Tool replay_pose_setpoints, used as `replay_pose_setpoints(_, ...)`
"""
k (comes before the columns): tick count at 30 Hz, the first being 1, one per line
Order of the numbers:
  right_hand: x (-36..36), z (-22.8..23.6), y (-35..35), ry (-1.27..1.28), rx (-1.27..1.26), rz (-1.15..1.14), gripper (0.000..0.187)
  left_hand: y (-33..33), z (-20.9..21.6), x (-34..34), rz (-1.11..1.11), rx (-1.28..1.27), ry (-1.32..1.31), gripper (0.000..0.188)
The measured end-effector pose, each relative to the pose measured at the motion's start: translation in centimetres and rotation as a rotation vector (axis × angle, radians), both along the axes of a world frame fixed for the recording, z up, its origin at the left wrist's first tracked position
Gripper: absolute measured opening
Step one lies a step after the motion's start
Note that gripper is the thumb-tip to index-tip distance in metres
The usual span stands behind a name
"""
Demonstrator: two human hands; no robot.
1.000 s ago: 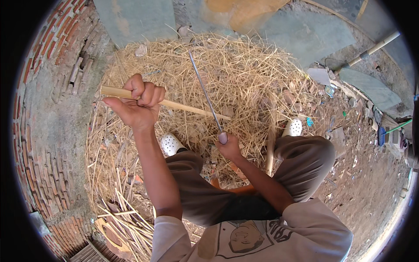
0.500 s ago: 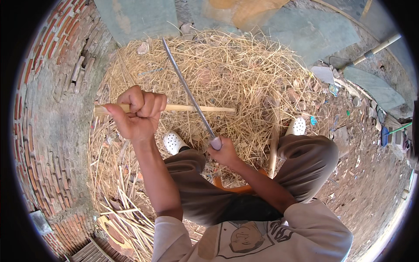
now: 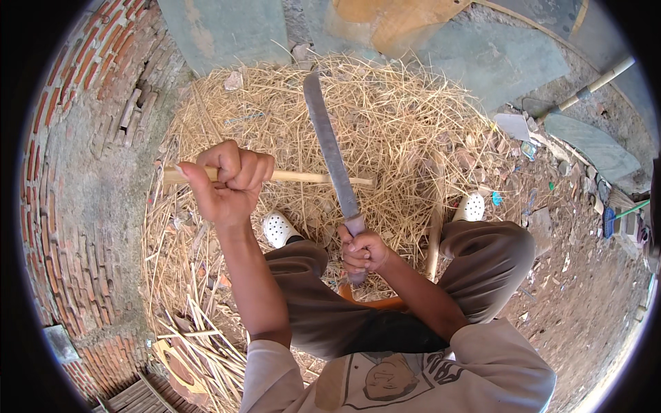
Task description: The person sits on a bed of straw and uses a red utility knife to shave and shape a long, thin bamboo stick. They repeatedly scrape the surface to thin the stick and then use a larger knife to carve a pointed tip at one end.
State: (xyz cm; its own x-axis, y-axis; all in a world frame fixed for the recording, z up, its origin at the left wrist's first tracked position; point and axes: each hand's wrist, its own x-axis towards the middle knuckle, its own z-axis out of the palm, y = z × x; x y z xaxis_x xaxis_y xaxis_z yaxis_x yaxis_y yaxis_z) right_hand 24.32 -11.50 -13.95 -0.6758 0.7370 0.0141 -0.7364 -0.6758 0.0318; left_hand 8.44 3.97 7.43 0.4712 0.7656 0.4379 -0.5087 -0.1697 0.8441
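Nearest, the right hand (image 3: 363,251) closes its grip round the handle of a long knife (image 3: 332,151), whose blade rises toward 12 o'clock above the knees. At 10 o'clock from it, the left hand (image 3: 226,182) is fisted round a pale stick (image 3: 313,177) held level, its free end reaching toward 3 o'clock behind the blade. This looks like the raised stroke of trimming; the next cut calls for keeping the blade clear of the left fingers. Beyond lies straw (image 3: 399,117).

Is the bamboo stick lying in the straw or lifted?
Lifted: the left hand grips the bamboo stick level above the straw.
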Motion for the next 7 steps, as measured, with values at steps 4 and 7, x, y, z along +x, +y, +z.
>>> replay_pose_setpoints(4, 0.0, 0.47, -0.02, -0.086, 0.016, 0.027, 0.015, -0.29, 0.21, -0.1, -0.003, 0.028, 0.015, 0.062)
replay_pose_setpoints(7, -0.11, 0.72, -0.04, -0.139, 0.005, 0.032, 0.016, -0.15, -0.2, -0.14, 0.038, 0.007, 0.086, 0.061)
